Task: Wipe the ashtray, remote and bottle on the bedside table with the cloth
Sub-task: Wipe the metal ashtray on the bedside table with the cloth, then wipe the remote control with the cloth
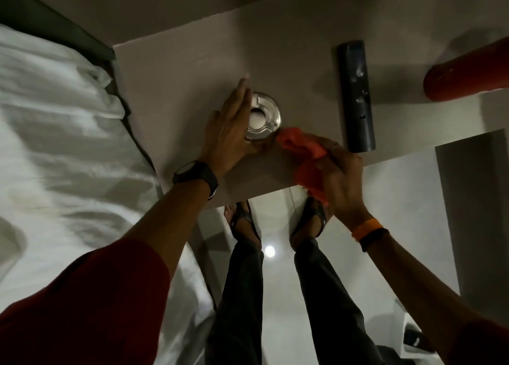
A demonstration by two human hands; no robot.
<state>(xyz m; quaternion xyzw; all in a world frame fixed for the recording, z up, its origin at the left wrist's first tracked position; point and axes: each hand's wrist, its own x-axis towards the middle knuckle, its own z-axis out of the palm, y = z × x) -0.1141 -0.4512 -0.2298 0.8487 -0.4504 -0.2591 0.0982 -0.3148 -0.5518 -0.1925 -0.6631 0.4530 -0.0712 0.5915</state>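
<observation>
Ashtray position: the ashtray (263,119) is sitting near the front middle of the bedside table (176,69), upright, its metal rim catching light.
Left hand: the left hand (230,129) is being laid flat and open against the ashtray's left side, fingers extended; nothing is being gripped, only steadied.
Right hand: the right hand (340,174) is being kept closed around the bunched cloth (301,151), the cloth's leading fold touching the ashtray's near right edge.
Step in hand (judged): the ashtray is being wiped first; the remote and bottle appear not yet done.
Risk 1: the ashtray is being held only by side pressure; a firm push from the cloth could be sliding it away across the smooth top.
Risk 2: cloth is trailing over the table's front edge; it could be slipping from the grip and dropping to the floor.
Remote: the remote (355,94) is lying flat just right of the ashtray, close to the cloth hand; a wide stroke could be nudging it towards the edge.
Bottle: the bottle (465,74) is at the far right, partly out of frame; whether standing or lying cannot be told.
Surroundings: white bedding (55,111) is lying left of the table, obstructing nothing.
</observation>
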